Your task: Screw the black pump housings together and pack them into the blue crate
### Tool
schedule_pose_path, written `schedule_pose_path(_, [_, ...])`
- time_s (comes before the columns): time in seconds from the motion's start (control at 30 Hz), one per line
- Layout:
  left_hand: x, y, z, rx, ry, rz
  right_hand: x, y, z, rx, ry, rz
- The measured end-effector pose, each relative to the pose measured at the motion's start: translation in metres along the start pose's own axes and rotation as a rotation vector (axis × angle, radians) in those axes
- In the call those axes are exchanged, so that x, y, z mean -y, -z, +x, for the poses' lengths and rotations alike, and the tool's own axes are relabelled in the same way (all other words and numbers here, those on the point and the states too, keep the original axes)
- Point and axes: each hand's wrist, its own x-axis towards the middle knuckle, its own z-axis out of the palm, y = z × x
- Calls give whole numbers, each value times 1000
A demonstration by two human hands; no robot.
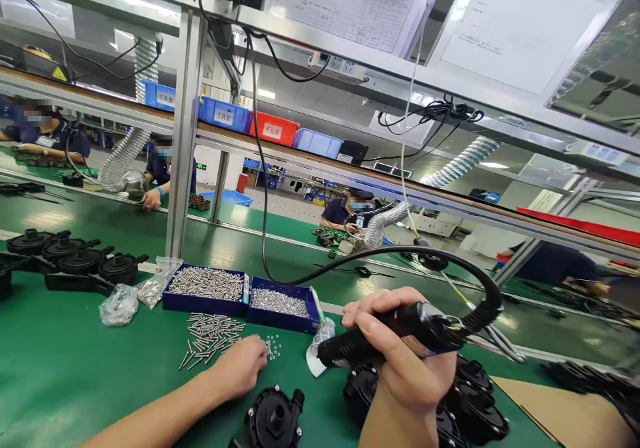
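Note:
My right hand (410, 361) is wrapped round a black electric screwdriver (370, 341), whose front end points left and whose cable loops up behind it. Down on the green bench, my left hand (243, 366) has its fingers curled together; what they hold, if anything, is hidden. It lies between a loose heap of long screws (213, 335) and several small nuts (273, 347). Nearer me is a black pump housing (275, 418) with a round top and a side spout. More black housings (473, 401) sit partly behind my right hand and forearm.
Behind the heap stand a blue tray of screws (167, 299) and a blue tray of small nuts (285, 323). Plastic bags (119, 305) and black housings (85, 259) lie at left, cardboard (545, 411) at right. A metal post (181, 135) rises behind. Co-workers sit beyond.

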Motion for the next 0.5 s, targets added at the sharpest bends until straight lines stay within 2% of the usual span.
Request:
schedule_pose_path(0.13, [-4,-9,-8,261,143,-314,-1,-2,-1,14,0,2])
schedule_pose_path(0.27, [0,-11,-9,509,311,-537,-3,-5,0,29,-8,-11])
schedule_pose_path(0.37, [0,-8,-7,585,377,-674,-5,-6,-1,37,-22,-5])
schedule_pose_path(0.5, [-1,2,-8,612,394,-802,-10,-4,-1,76,-23,-2])
